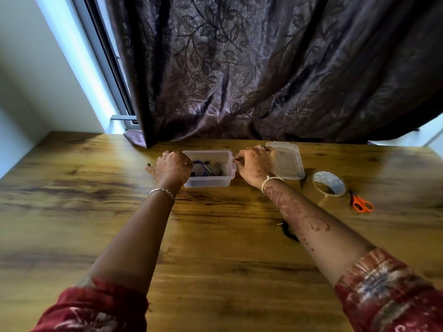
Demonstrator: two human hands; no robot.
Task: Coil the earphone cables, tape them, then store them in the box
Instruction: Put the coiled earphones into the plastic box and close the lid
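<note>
A clear plastic box stands open near the table's far edge, with tangled earphone cables inside. My left hand grips the box's left end, fingers curled over the rim. My right hand holds the box's right end with curled fingers. A dark coiled cable lies on the table, partly hidden under my right forearm. The box's clear lid lies just right of my right hand.
A roll of clear tape and orange-handled scissors lie to the right of the lid. A dark patterned curtain hangs down onto the wooden table behind the box.
</note>
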